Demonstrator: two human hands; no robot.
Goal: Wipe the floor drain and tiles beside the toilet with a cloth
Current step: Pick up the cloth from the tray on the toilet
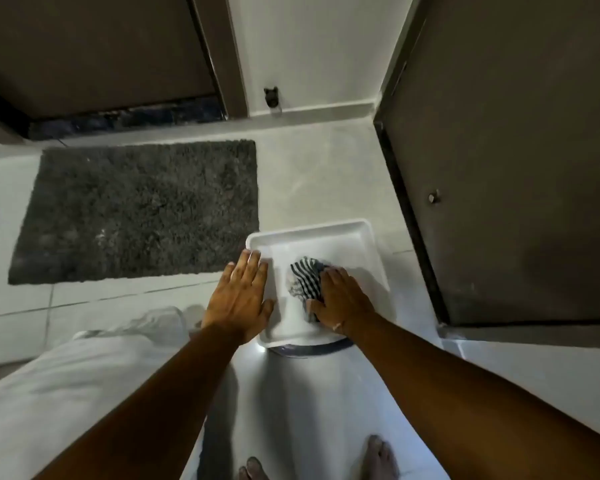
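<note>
We are looking down from the head camera at a pale tiled floor [309,174], with both bare arms reaching forward toward a white square tray [347,237] lying just below the centre of the view. Our left hand [239,299] is lying flat and released, fingers spread, on the tray's rim at the tray's 9 o'clock side, gripping nothing. Our right hand [340,299] is pressing down on a crumpled striped cloth [303,277], fingers curled over it, so it is grasping the cloth against the tray's inner surface; the cloth is sitting inside the tray, toward its 5 o'clock part, showing from under the hand at the hand's 10 o'clock. A dark curved edge [312,351] is peeking out from beneath the tray at its 6 o'clock side; we cannot tell what it belongs to. A dark grey shaggy mat [136,209] is lying on the floor at the tray's 10 o'clock, its near corner just beside the tray. A dark brown door [516,168] is standing at 3 o'clock, and another dark door [94,50] at 11 o'clock. A small black fitting [271,95] is sitting low on the white wall at 12 o'clock. Our light-trousered knee [66,382] is showing at 8 o'clock and our bare toes [378,455] at 6 o'clock.
</note>
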